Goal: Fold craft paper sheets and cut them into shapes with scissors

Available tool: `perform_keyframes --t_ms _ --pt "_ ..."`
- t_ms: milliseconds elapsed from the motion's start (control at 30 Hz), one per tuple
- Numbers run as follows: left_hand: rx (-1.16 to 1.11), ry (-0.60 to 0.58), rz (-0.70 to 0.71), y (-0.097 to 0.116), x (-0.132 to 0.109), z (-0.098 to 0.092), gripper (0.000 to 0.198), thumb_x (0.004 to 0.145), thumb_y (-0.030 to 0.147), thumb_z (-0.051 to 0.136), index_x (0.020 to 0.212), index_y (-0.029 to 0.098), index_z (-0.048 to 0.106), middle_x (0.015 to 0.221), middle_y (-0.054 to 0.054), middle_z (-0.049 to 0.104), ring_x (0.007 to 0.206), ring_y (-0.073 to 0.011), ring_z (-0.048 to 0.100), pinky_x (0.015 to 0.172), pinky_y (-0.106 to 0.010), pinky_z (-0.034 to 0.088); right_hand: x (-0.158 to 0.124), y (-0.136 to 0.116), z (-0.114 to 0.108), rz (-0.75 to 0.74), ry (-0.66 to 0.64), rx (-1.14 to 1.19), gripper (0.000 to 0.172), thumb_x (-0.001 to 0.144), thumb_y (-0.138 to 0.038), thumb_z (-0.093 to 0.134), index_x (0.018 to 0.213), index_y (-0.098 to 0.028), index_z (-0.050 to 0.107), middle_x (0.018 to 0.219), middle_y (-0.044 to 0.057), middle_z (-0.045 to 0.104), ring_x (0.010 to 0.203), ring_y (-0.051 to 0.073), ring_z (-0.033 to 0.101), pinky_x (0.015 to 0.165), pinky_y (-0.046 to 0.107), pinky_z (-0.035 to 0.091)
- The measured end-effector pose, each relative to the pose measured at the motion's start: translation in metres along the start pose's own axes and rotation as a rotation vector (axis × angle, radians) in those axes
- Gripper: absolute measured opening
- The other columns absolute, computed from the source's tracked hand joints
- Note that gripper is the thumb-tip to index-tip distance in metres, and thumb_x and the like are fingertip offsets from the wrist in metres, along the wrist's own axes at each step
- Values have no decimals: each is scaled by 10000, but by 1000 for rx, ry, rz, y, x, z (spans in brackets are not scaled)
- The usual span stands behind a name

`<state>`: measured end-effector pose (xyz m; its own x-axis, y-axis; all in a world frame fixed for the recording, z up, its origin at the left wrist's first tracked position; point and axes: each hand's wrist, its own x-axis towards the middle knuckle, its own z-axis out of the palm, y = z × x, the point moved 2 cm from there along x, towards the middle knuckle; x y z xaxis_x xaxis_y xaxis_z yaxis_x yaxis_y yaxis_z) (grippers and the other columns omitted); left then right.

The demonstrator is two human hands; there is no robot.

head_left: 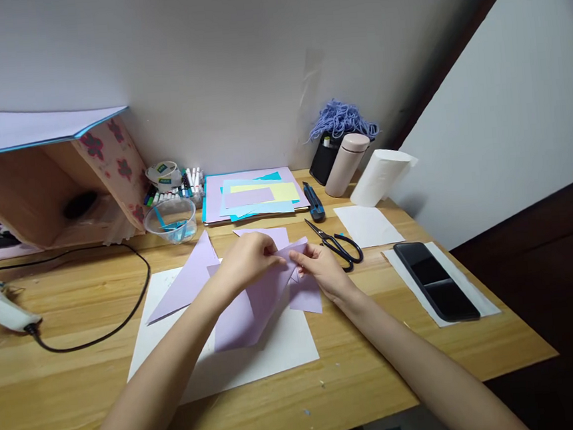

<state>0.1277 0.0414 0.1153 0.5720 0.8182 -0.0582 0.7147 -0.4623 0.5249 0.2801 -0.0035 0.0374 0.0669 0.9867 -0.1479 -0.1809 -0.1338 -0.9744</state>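
A sheet of purple paper [255, 311], bent over along one side, is held between my two hands above a white sheet [279, 356]. My left hand [255, 258] pinches its upper edge with thumb and fingers. Close by on the right, my right hand [321, 269] grips the same paper near its top corner. A folded purple triangle [186, 280] lies to the left on the white sheet. Another purple piece [308, 298] shows partly beneath my right hand. Black-handled scissors [336, 243] rest just beyond my right hand, blades pointing away to the left.
Behind the hands lie stacked coloured papers [254, 194] and a utility knife [314, 201]. A clear plastic bowl [171, 222] holds blue scraps. A phone [435, 282] sits at right, near a tissue roll [378, 177] and a bottle [346, 165]. A glue gun [6, 310] with a black cord is at left.
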Motion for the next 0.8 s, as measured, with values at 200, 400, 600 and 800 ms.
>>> perform_keyframes --t_ms 200,400,600,800 --pt "-120 -95 8 -9 4 1 187 658 350 637 632 166 655 589 -10 627 543 -129 520 494 -234 306 4 -12 -9 -40 -78 -14 258 631 -365 723 790 -169 669 701 -5 617 526 71 509 523 213 440" --pt "-163 -113 7 -12 1 1 189 659 347 634 665 160 663 618 -17 633 567 -134 529 502 -232 321 4 -18 -14 -82 62 -98 226 603 -357 742 664 -161 645 559 -20 574 493 81 492 496 216 415" --pt "-147 -44 4 -18 0 1 233 663 383 630 632 154 656 632 -25 639 579 -135 530 510 -238 306 4 -13 -13 -89 167 -93 264 599 -379 743 653 -153 618 533 -12 571 489 88 511 492 217 435" --pt "-124 -89 -3 -17 -3 -3 194 704 323 587 668 147 660 639 -23 637 588 -126 521 514 -231 301 3 -26 -19 -184 15 -208 355 601 -338 749 905 -171 672 668 3 638 580 112 568 588 259 493"
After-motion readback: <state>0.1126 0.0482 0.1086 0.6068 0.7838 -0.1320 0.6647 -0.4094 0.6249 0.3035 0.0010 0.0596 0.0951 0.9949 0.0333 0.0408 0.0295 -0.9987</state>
